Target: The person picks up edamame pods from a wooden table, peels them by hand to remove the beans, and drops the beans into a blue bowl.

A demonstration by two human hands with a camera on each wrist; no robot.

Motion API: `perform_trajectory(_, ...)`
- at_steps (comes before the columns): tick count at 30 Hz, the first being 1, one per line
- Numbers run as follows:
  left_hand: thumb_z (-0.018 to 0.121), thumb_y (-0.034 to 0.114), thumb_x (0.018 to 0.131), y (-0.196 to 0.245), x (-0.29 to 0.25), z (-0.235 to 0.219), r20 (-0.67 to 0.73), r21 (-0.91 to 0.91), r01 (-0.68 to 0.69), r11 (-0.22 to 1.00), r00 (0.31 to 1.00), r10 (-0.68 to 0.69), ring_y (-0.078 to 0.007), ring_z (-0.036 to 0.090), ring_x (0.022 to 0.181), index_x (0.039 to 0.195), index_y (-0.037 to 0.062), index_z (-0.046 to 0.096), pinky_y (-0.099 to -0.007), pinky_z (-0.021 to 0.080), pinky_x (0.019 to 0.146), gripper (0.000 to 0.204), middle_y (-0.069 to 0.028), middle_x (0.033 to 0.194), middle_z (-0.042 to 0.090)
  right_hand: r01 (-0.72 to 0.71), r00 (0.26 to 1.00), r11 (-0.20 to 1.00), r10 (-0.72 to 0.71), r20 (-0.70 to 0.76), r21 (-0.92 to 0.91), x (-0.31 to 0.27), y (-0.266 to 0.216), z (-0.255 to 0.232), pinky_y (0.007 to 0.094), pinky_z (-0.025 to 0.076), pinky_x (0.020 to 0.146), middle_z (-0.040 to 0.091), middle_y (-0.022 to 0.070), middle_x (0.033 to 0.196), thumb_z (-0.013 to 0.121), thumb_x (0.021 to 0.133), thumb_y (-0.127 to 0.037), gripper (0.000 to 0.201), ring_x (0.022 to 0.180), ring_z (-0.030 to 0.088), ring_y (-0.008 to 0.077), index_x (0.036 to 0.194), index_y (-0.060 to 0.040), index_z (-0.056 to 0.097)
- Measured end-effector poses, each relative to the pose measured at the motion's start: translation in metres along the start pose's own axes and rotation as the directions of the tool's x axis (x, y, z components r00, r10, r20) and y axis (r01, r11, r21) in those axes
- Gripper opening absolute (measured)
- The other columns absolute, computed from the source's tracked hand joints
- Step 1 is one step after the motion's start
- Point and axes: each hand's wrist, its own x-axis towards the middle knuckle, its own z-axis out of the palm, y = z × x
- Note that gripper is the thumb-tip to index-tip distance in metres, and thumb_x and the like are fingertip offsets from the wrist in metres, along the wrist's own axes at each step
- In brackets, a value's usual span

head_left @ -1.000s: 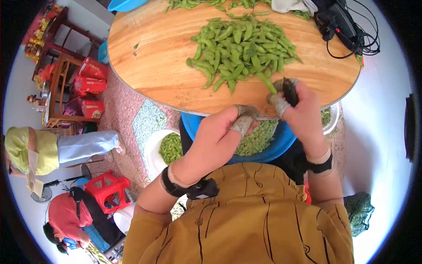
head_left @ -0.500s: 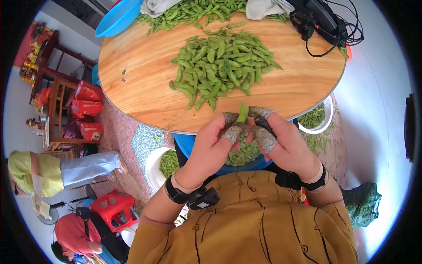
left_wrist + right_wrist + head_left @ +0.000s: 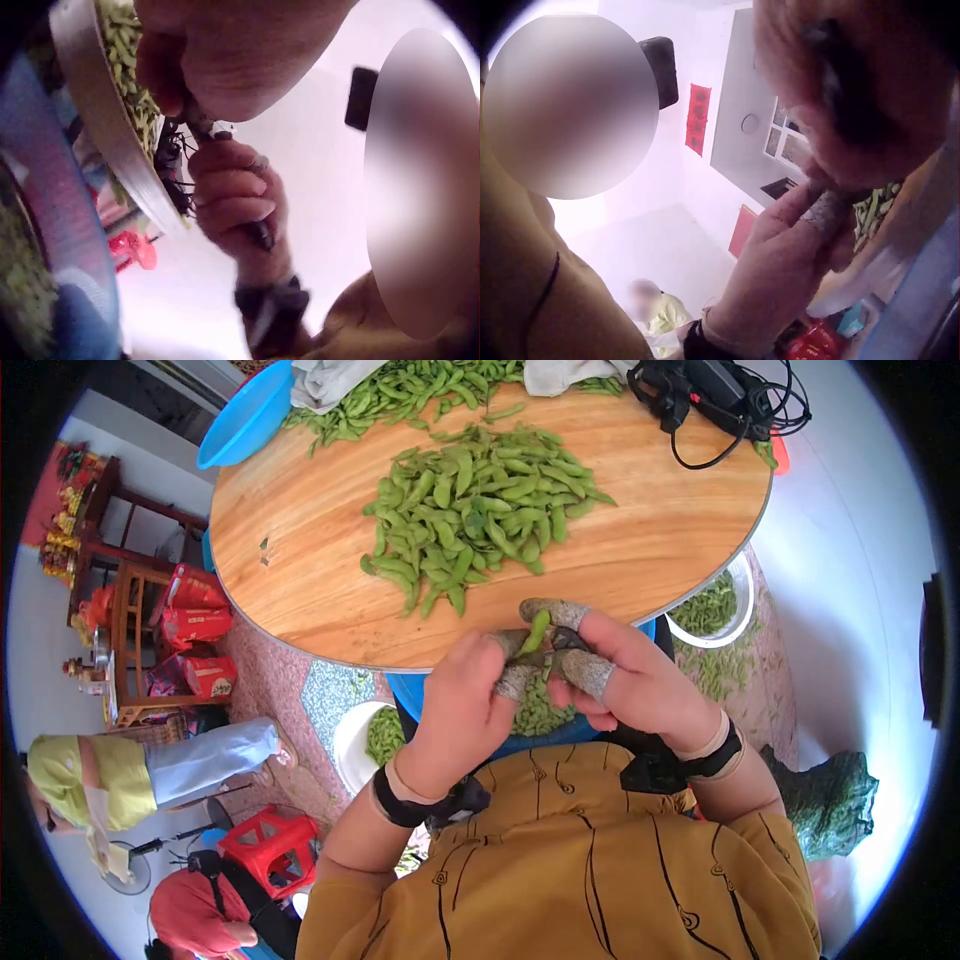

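Observation:
My left hand (image 3: 465, 695) pinches a green soybean pod (image 3: 538, 632) between thumb and forefinger, just off the table's near edge. Right against it, my right hand (image 3: 645, 680) curls round a black-handled tool (image 3: 262, 235); its working end is hidden among the fingers. Grey wraps cover the thumb and forefinger of both hands. Below them, shelled green beans (image 3: 540, 712) lie in a blue basin (image 3: 408, 686). A heap of pods (image 3: 480, 510) sits on the round wooden table (image 3: 290, 595) beyond the hands.
More pods (image 3: 400, 405) lie at the table's far side, beside a blue bowl (image 3: 245, 420) and a black device with cables (image 3: 705, 395). White buckets stand left (image 3: 350, 745) and right (image 3: 745, 595) on the floor. Two other people are at the left.
My right hand has come back from the pile's near edge with a pod and met my left hand, which now pinches the pod. The head view has shifted, showing more of the table's far side.

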Motion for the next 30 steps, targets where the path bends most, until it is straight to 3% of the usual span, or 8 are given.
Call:
perform_trajectory(3,0.056,0.002,0.087,-0.002,-0.005,0.003,-0.041,0.531,-0.278,0.801,0.935,0.351,-0.0106,0.051,0.057,0.104,-0.0052,0.056,-0.0265,0.044,0.052,0.019,-0.0048,0.078,0.056,-0.041,0.999,0.997,0.040,0.010,0.073,0.001,0.005,-0.001,0.0187,0.034,0.042,0.053,-0.0002,0.075,0.038,0.090,-0.003,0.037,0.050,0.039,0.0039,0.126,-0.0088,0.047)
perform_trajectory(6,0.060,0.004,0.082,-0.002,-0.009,-0.001,-0.002,0.024,-0.012,1.000,1.000,0.012,-0.0274,0.055,0.060,0.100,-0.0010,0.059,-0.0312,0.043,0.055,0.019,-0.0154,0.077,0.057,-0.117,0.992,0.974,0.104,0.075,0.192,-0.004,0.004,-0.003,0.0191,0.033,0.040,0.050,-0.0003,0.072,0.039,0.090,-0.005,0.035,0.048,0.037,0.0036,0.124,-0.0102,0.049)
perform_trajectory(8,0.055,0.008,0.089,0.002,-0.010,-0.009,0.359,-0.660,0.474,0.583,0.880,-0.310,-0.0159,0.051,0.056,0.102,-0.0008,0.060,-0.0255,0.039,0.051,0.016,-0.0078,0.075,0.058,-0.188,0.979,0.941,0.157,0.129,0.281,-0.006,0.005,-0.005,0.0192,0.032,0.040,0.049,-0.0003,0.071,0.040,0.091,-0.006,0.033,0.048,0.036,0.0034,0.122,-0.0105,0.049)
perform_trajectory(13,0.051,0.011,0.094,-0.005,-0.016,-0.011,0.494,-0.840,0.506,0.196,0.863,-0.109,-0.0083,0.047,0.055,0.106,0.0003,0.060,-0.0218,0.037,0.049,0.019,-0.0010,0.075,0.057,-0.264,0.943,0.877,0.146,0.299,0.403,-0.007,0.007,-0.006,0.0199,0.033,0.038,0.048,-0.0007,0.070,0.044,0.092,-0.014,0.028,0.048,0.036,0.0032,0.119,-0.0094,0.050)
perform_trajectory(17,0.061,0.004,0.079,-0.002,-0.020,-0.006,0.130,-0.125,0.128,0.984,0.985,-0.111,-0.0203,0.053,0.058,0.095,0.0007,0.058,-0.0291,0.042,0.050,0.017,-0.0074,0.072,0.055,-0.255,0.964,0.928,0.224,0.143,0.270,-0.004,0.005,0.002,0.0200,0.035,0.039,0.048,-0.0011,0.071,0.043,0.092,-0.013,0.028,0.049,0.037,0.0036,0.119,-0.0088,0.050)
perform_trajectory(23,0.064,0.001,0.065,-0.003,-0.026,0.005,-0.023,0.588,-0.161,0.793,0.976,0.215,-0.0349,0.057,0.067,0.085,0.0004,0.053,-0.0363,0.046,0.054,0.023,-0.0173,0.073,0.051,-0.146,0.988,0.989,0.147,-0.046,0.028,0.002,0.005,0.019,0.0176,0.035,0.041,0.050,-0.0013,0.071,0.042,0.090,-0.009,0.032,0.051,0.038,0.0018,0.122,-0.0091,0.049)
perform_trajectory(26,0.062,0.005,0.077,-0.003,-0.026,-0.003,0.036,0.209,-0.035,0.977,0.999,0.029,-0.0272,0.057,0.061,0.089,0.0002,0.053,-0.0323,0.045,0.051,0.016,-0.0152,0.074,0.055,-0.212,0.977,0.973,0.213,-0.004,0.091,-0.002,0.009,0.009,0.0191,0.035,0.042,0.049,-0.0021,0.071,0.041,0.092,-0.011,0.029,0.052,0.039,0.0034,0.120,-0.0084,0.050)
perform_trajectory(30,0.049,0.024,0.095,0.000,-0.029,-0.011,0.513,-0.754,0.613,0.236,0.773,-0.373,-0.0128,0.049,0.052,0.100,-0.0012,0.055,-0.0232,0.037,0.045,0.027,-0.0087,0.075,0.056,-0.283,0.956,0.945,0.265,0.121,0.165,-0.009,0.018,-0.005,0.0182,0.035,0.041,0.050,-0.0022,0.071,0.043,0.092,-0.012,0.028,0.050,0.040,0.0032,0.118,-0.0086,0.051)
